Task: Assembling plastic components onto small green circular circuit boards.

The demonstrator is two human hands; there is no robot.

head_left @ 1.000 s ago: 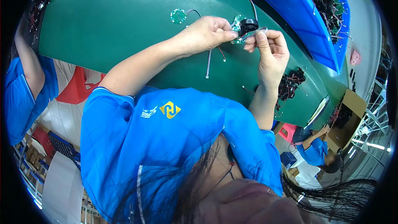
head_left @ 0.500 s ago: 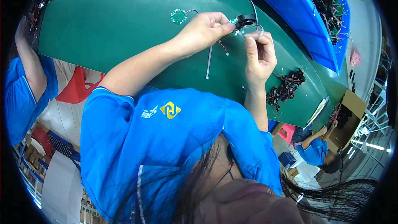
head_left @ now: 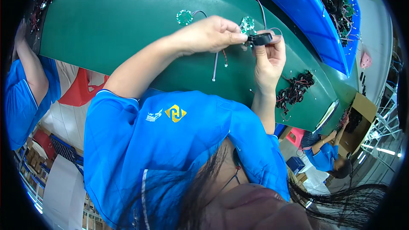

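Above the green tabletop, my left hand (head_left: pixel 208 35) is closed in a pinch at the lower edge of a green circuit board (head_left: pixel 247 24). A black disc-shaped part (head_left: pixel 261 39) with a narrow end sits just below that board. My right hand (head_left: pixel 270 59) grips this part between thumb and fingers, and a pale cable (head_left: pixel 277 30) loops over those fingers. The two hands nearly touch, so how board and black part join is hidden. Farther left on the table lies a second round green board (head_left: pixel 184 17) with its cable running under my left hand.
A blue bin (head_left: pixel 294 4) full of boards and wires stands at the far right. A pile of black wired parts (head_left: pixel 295 91) lies right of my right forearm. Co-workers sit at left and right; a cardboard box (head_left: pixel 362 115) is beside the right one.
The black part has shifted right and down, from my left fingertips into my right hand's grip. The green board now shows more fully above the left fingertips.
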